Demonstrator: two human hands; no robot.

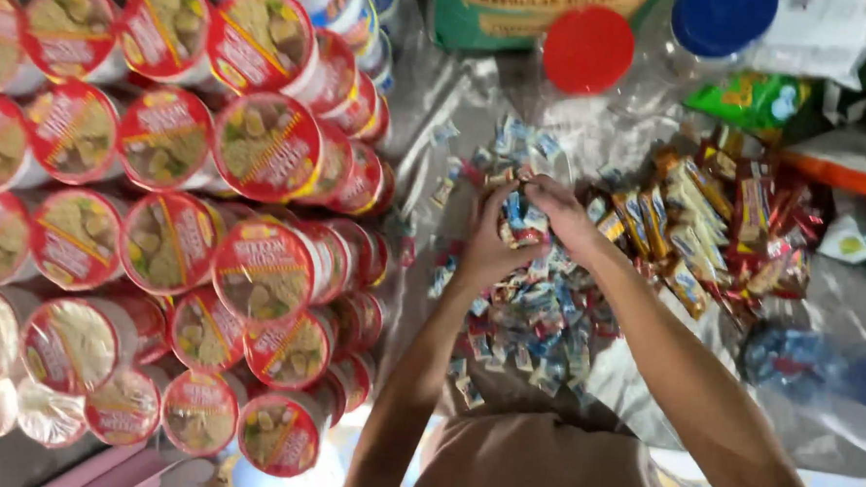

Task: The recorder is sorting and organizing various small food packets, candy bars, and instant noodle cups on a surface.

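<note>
Both my hands meet over a heap of small blue-and-white wrapped candies [532, 321] lying in a clear plastic bag. My left hand [486, 246] and my right hand [561, 215] are cupped together around a bunch of these candies [519, 218], fingers curled over them. My forearms reach up from the bottom of the view.
Stacks of red-lidded instant noodle cups [171, 213] lie on their sides at the left. A pile of red and yellow snack packets [716, 227] sits at the right. Jars with a red lid [588, 48] and a blue lid [720, 20] stand at the back.
</note>
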